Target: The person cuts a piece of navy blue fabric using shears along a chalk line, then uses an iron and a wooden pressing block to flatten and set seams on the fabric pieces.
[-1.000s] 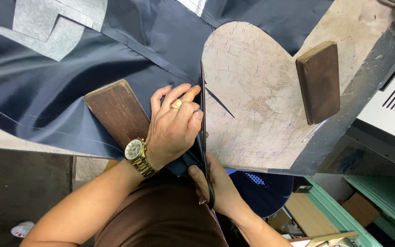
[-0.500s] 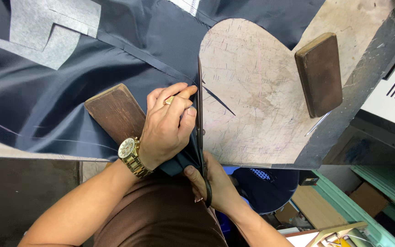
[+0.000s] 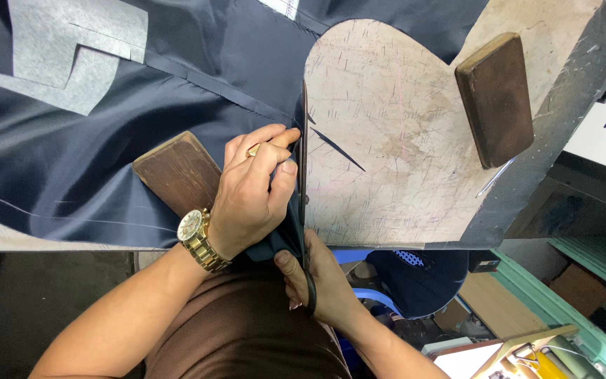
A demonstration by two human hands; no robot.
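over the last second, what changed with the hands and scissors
Little changed. The left hand crept slightly forward along the cloth edge, fingertips nearer the scissors blades. The right hand kept its grip on the scissors handles, blades running along the cloth edge beside the board. Both wood blocks and the grey pieces stayed put; nothing was let go.

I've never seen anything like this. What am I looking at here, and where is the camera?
The camera sits on a person's head and looks down at their own two bare hands; there is no machine. On a worn, scratched table lies dark blue fabric, with two brown wooden blocks: one on the fabric, one on bare table. The left hand, wearing a gold watch, presses the fabric edge flat. The right hand holds long scissors along that edge.
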